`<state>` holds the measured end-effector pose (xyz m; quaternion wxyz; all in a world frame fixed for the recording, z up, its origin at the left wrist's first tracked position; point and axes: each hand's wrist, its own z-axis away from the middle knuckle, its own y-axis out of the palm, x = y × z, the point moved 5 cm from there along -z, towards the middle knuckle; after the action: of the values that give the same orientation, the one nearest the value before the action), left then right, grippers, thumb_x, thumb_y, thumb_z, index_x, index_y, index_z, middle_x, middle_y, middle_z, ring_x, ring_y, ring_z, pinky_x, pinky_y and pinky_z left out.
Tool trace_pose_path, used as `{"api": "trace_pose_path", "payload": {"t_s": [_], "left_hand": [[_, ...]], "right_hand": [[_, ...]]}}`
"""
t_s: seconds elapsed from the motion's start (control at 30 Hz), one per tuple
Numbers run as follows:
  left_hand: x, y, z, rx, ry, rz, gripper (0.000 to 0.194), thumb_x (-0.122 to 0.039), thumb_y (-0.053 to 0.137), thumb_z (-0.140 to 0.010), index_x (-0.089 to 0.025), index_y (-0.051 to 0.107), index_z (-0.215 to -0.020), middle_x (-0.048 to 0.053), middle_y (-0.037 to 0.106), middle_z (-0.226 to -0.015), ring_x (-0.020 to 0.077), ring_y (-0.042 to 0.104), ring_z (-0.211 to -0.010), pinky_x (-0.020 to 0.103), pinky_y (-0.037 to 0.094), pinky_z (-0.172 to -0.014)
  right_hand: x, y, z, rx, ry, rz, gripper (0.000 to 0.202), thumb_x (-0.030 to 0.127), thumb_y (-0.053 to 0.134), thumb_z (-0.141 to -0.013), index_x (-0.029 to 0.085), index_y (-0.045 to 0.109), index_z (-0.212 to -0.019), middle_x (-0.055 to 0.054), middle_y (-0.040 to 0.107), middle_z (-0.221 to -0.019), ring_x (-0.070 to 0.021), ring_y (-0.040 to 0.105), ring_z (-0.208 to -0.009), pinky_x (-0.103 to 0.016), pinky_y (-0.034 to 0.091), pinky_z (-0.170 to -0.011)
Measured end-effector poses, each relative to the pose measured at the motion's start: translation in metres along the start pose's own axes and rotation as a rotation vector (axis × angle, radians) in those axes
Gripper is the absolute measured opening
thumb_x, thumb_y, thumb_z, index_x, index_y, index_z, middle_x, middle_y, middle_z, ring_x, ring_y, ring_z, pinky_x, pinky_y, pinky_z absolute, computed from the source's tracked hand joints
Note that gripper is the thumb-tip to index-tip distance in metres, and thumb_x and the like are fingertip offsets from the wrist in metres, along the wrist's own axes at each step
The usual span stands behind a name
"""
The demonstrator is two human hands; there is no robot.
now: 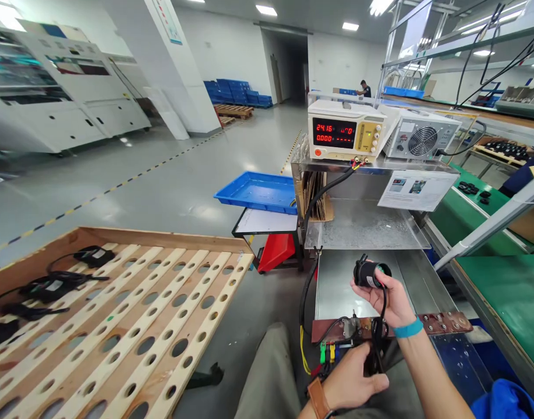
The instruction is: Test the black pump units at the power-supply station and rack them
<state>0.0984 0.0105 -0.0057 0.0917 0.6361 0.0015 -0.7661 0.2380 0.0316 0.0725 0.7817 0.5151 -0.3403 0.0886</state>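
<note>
A black cylindrical device (368, 272) with an open end showing a bit of green rests in my right hand (391, 297), whose fingers wrap round it. A blue band circles that wrist. From the device a black cable (379, 331) runs down in a bundle to my left hand (352, 375), which is closed on it; its fingertips are partly hidden. My left wrist wears a brown strap. Just beyond my left hand, coloured clips (328, 352) in green, blue and yellow sit by a brown board (441, 323) with metal fittings along the bench's front edge.
A power supply (345, 131) with red digits stands on the metal shelf, beside a second unit (419, 139) with a fan. On the left, a slatted wooden tray (205, 326) holds several black cabled devices (48, 288). A blue tray (258, 189) sits behind; a green-topped bench (506, 297) is right.
</note>
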Motion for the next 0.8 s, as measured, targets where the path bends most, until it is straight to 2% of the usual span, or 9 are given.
{"api": "trace_pose_path", "payload": {"t_s": [0.1,0.17,0.27,0.37,0.43,0.53,0.6,0.67,0.8], "left_hand": [[0.029,0.019,0.008,0.093,-0.176,0.281,0.043,-0.045,0.070,-0.077,-0.018,0.049,-0.103,0.000,0.057,-0.075,0.0131,0.055,-0.061,0.025,0.041,-0.057],[0.033,0.023,0.013,0.121,-0.231,0.465,0.050,-0.053,0.066,-0.080,-0.018,0.046,-0.110,-0.002,0.051,-0.072,0.0065,0.043,-0.049,0.020,0.032,-0.050],[0.014,0.014,0.016,0.154,-0.215,0.714,0.052,-0.049,0.072,-0.079,-0.016,0.049,-0.113,-0.003,0.046,-0.075,0.0022,0.029,-0.050,0.018,0.022,-0.050],[-0.018,-0.006,0.007,0.170,-0.163,0.886,0.049,-0.037,0.077,-0.076,-0.015,0.054,-0.112,0.000,0.048,-0.079,0.0042,0.037,-0.057,0.020,0.026,-0.055],[-0.035,-0.025,-0.007,0.115,-0.100,0.816,0.047,-0.041,0.078,-0.075,-0.012,0.059,-0.108,0.004,0.054,-0.084,0.0075,0.045,-0.065,0.022,0.034,-0.061],[-0.041,-0.061,-0.034,-0.104,-0.062,0.485,0.052,-0.053,0.079,-0.069,-0.009,0.066,-0.094,0.007,0.061,-0.084,0.0124,0.052,-0.072,0.025,0.039,-0.068],[-0.034,-0.084,-0.052,-0.270,-0.059,0.255,0.052,-0.056,0.081,-0.064,-0.009,0.068,-0.079,0.006,0.063,-0.076,0.0137,0.053,-0.071,0.025,0.039,-0.067],[-0.023,-0.098,-0.066,-0.378,-0.062,0.137,0.048,-0.054,0.081,-0.062,-0.009,0.068,-0.073,0.006,0.066,-0.072,0.0151,0.056,-0.069,0.025,0.040,-0.066],[0.006,-0.104,-0.079,-0.483,-0.109,0.117,0.037,-0.045,0.079,-0.064,-0.010,0.071,-0.074,0.011,0.071,-0.077,0.0170,0.062,-0.071,0.026,0.044,-0.070]], "right_hand": [[-0.001,-0.028,-0.029,-0.019,0.045,0.045,0.038,0.031,0.080,-0.077,0.011,0.063,-0.104,-0.016,0.068,-0.099,-0.0325,0.066,-0.096,-0.052,0.055,-0.094],[-0.004,-0.053,-0.052,-0.050,0.032,0.110,0.037,0.025,0.080,-0.075,0.013,0.061,-0.105,-0.013,0.068,-0.095,-0.0294,0.067,-0.089,-0.050,0.057,-0.090],[-0.008,-0.090,-0.086,-0.123,0.030,0.274,0.041,0.016,0.080,-0.072,0.018,0.057,-0.106,-0.007,0.066,-0.091,-0.0246,0.067,-0.078,-0.048,0.060,-0.082],[-0.016,-0.118,-0.114,-0.141,0.115,0.421,0.041,0.017,0.079,-0.070,0.019,0.056,-0.104,-0.005,0.064,-0.087,-0.0228,0.066,-0.073,-0.044,0.061,-0.075],[-0.022,-0.134,-0.126,-0.132,0.161,0.495,0.041,0.019,0.078,-0.071,0.019,0.055,-0.105,-0.004,0.063,-0.085,-0.0215,0.065,-0.070,-0.042,0.061,-0.071],[-0.036,-0.159,-0.136,-0.144,0.208,0.570,0.037,0.020,0.074,-0.070,0.020,0.055,-0.102,-0.002,0.062,-0.080,-0.0195,0.062,-0.066,-0.037,0.060,-0.064],[-0.047,-0.175,-0.137,-0.160,0.252,0.607,0.034,0.020,0.073,-0.068,0.019,0.055,-0.097,-0.001,0.061,-0.076,-0.0191,0.061,-0.066,-0.034,0.060,-0.061],[-0.056,-0.188,-0.138,-0.164,0.290,0.614,0.033,0.020,0.073,-0.067,0.019,0.055,-0.095,-0.001,0.060,-0.075,-0.0188,0.061,-0.065,-0.033,0.059,-0.061],[-0.061,-0.202,-0.140,-0.165,0.302,0.568,0.039,0.022,0.077,-0.066,0.019,0.056,-0.099,-0.001,0.060,-0.077,-0.0170,0.060,-0.064,-0.035,0.060,-0.064]]}}
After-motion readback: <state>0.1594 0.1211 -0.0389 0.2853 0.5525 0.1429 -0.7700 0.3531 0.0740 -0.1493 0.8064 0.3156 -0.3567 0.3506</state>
